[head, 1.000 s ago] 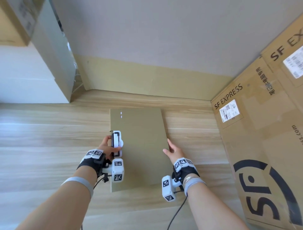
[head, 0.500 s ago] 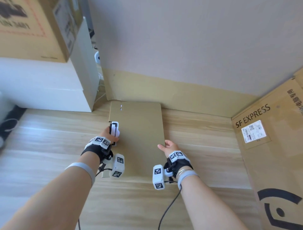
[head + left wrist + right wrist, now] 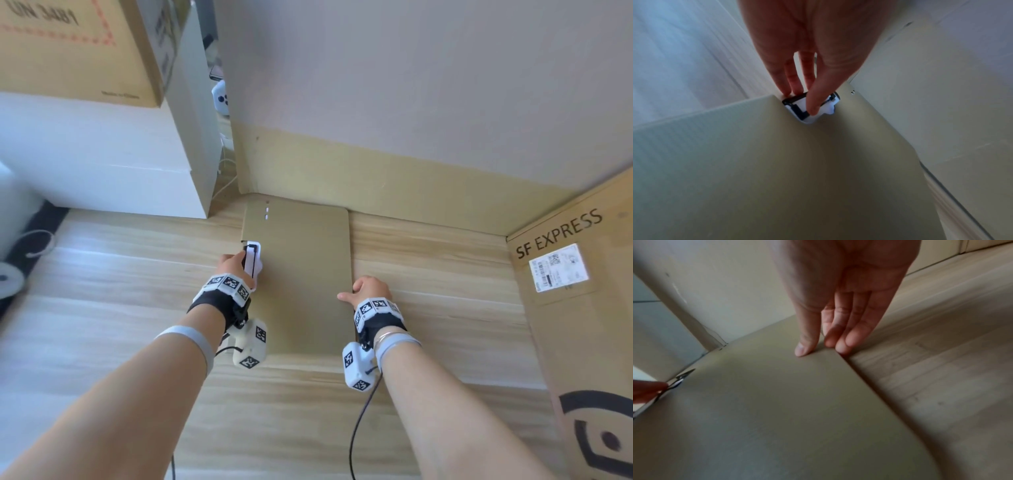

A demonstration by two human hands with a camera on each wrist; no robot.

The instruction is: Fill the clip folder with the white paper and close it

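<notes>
A closed olive clip folder (image 3: pixel 301 274) lies flat on the wooden floor, its far end against the baseboard. My left hand (image 3: pixel 236 265) pinches the white clip with a black wire handle (image 3: pixel 252 258) on the folder's left edge. In the left wrist view the thumb lies on top of the clip (image 3: pixel 826 105) and the fingers are behind it. My right hand (image 3: pixel 363 289) holds the folder's right edge. In the right wrist view its thumb (image 3: pixel 802 350) presses the cover (image 3: pixel 777 402) and the fingertips sit at the rim. No white paper shows.
A large SF EXPRESS cardboard box (image 3: pixel 582 308) stands at the right. At the left are a white box (image 3: pixel 102 164) with a cardboard box (image 3: pixel 75 44) on it, and cables (image 3: pixel 224 185) in the gap by the wall. The baseboard (image 3: pixel 394 185) runs behind the folder.
The folder has slid away from me with both hands on it, and its far end now reaches the baseboard. My right thumb has come onto the cover.
</notes>
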